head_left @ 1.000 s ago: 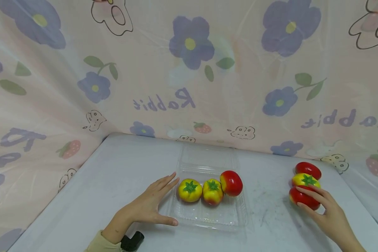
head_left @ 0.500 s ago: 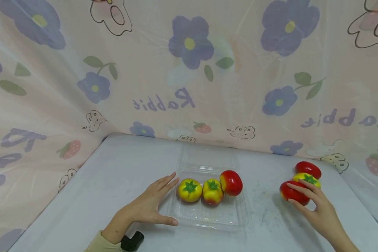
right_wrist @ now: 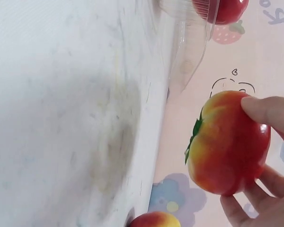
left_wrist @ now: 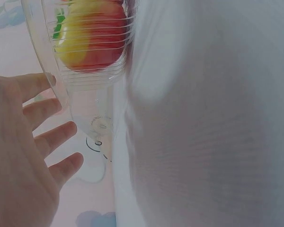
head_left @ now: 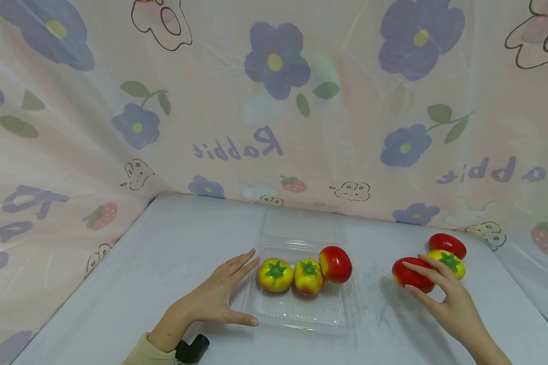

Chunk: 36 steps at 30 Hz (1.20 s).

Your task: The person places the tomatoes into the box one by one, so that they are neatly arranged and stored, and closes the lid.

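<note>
My right hand (head_left: 454,304) holds a red-and-yellow toy tomato (head_left: 408,275) between thumb and fingers. In the right wrist view that tomato (right_wrist: 229,146) shows its green leafy top turned sideways, above the tabletop. My left hand (head_left: 214,299) is spread, thumb apart, at the left side of a clear plastic clamshell box (head_left: 297,323). The left wrist view puts the fingertips (left_wrist: 68,165) right by the box wall. Inside the box sit two yellow tomatoes with green tops, one left (head_left: 275,276) and one middle (head_left: 308,279), and a red one (head_left: 336,264) at the right.
Two more tomatoes lie at the table's right: a yellow one (head_left: 452,261) partly behind my right fingers, and a red one (head_left: 447,245) farther back. The box lid (head_left: 301,228) lies folded back. A patterned curtain (head_left: 274,111) hangs behind the white table (head_left: 201,223).
My right hand has lifted the red tomato and carried it left, away from the two others and toward the box. The left hand has stayed in place.
</note>
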### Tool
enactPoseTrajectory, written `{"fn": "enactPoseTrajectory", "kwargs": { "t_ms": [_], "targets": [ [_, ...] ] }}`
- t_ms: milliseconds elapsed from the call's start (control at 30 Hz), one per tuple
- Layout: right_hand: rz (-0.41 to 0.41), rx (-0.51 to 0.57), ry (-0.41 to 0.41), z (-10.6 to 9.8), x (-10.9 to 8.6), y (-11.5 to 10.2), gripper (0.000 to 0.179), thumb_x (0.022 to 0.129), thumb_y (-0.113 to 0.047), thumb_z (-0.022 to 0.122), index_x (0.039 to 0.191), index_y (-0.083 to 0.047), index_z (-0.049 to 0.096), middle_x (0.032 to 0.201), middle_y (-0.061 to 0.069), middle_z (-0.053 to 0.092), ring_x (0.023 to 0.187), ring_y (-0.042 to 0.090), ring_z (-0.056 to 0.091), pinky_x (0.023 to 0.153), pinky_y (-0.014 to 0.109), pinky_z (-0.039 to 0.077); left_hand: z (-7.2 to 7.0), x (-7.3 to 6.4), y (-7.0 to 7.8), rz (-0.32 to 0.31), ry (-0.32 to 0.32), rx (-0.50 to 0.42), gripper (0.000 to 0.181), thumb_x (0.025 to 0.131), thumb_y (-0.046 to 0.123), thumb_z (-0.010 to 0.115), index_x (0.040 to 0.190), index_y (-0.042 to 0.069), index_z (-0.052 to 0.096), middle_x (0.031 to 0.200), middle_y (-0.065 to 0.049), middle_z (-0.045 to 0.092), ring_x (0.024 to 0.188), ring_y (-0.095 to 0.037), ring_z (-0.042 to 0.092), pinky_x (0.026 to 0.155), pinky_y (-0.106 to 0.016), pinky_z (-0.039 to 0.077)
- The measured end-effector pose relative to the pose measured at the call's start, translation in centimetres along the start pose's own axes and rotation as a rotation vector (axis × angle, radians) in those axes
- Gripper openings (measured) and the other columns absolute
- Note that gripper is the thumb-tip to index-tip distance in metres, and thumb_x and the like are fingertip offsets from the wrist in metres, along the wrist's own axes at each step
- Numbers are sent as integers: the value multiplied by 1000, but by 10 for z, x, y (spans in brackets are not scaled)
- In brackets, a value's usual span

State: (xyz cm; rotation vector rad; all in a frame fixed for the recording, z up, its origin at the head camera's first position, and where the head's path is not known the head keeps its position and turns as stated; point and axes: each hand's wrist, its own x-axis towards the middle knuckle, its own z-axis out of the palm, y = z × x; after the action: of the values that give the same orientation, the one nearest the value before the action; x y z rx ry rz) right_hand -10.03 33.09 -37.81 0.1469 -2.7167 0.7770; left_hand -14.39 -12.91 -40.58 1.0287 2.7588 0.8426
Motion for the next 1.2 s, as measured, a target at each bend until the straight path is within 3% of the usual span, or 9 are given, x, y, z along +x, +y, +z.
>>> {"fn": "enactPoseTrajectory", "kwargs": {
  "t_ms": [100, 200, 333, 467, 633, 700, 833, 1133, 1200],
  "targets": [
    [-12, -2, 7, 1, 1, -3, 44, 80, -11, 78, 121, -7, 64, 138, 20, 45, 119, 35, 39, 73, 40, 59, 0, 0, -1, 10, 6, 4, 112, 67, 69, 71, 155, 22, 20, 162, -6, 11, 145, -35, 19, 110, -66, 22],
    [-29, 1, 18, 2, 3, -8, 44, 79, -13, 78, 120, -10, 65, 137, 18, 48, 121, 8, 36, 70, 30, 59, 0, 1, -1, 10, 6, 8, 113, 67, 70, 71, 154, 20, 20, 162, -6, 11, 145, -35, 19, 110, -65, 22],
    [-47, 18, 25, 4, 4, -15, 44, 78, -13, 79, 120, -12, 66, 137, 16, 49, 111, -17, 26, 70, 44, 59, 0, 1, -1, 9, 6, 7, 112, 67, 69, 71, 154, 21, 20, 162, -5, 11, 145, -36, 19, 111, -65, 22],
    [-47, 30, 20, 7, 4, -22, 44, 79, -14, 79, 121, -14, 66, 138, 15, 48, 116, -5, 32, 73, 51, 57, 0, 1, -1, 10, 7, -1, 112, 67, 69, 72, 155, 22, 19, 162, -6, 11, 145, -36, 18, 110, -65, 22],
    [-65, 49, 26, 8, 2, -29, 44, 79, -14, 79, 121, -18, 66, 138, 11, 49, 117, -10, 31, 75, 17, 52, 0, 1, 0, 2, 2, -10, 113, 67, 69, 72, 154, 19, 21, 162, -5, 11, 146, -36, 18, 110, -66, 21],
    [-70, 56, 26, 9, 2, -32, 44, 79, -14, 79, 121, -19, 66, 138, 10, 50, 115, -17, 27, 76, 17, 52, 0, 1, 0, -5, 0, -12, 113, 67, 69, 72, 154, 18, 22, 162, -4, 11, 146, -36, 18, 110, -66, 21],
    [-71, 73, 17, 11, 1, -38, 44, 79, -15, 79, 121, -20, 66, 139, 9, 49, 115, -18, 26, 78, 48, 57, 1, 1, 0, -14, -4, -12, 113, 66, 70, 72, 154, 20, 21, 162, -2, 10, 146, -35, 18, 110, -66, 22],
    [-87, 97, 16, 13, -2, -51, 44, 79, -18, 79, 121, -22, 67, 139, 8, 49, 116, -18, 28, 76, 42, 59, 0, 0, 0, -2, 3, -18, 112, 67, 69, 72, 155, 24, 19, 162, -5, 11, 145, -36, 18, 110, -66, 22],
    [-99, 105, 13, 13, -2, -53, 44, 79, -16, 79, 120, -22, 67, 139, 8, 50, 116, -18, 28, 76, 28, 58, 0, 0, 0, 3, 6, -19, 112, 67, 69, 72, 155, 24, 19, 162, -6, 11, 145, -36, 18, 110, -66, 22]
  ]
}}
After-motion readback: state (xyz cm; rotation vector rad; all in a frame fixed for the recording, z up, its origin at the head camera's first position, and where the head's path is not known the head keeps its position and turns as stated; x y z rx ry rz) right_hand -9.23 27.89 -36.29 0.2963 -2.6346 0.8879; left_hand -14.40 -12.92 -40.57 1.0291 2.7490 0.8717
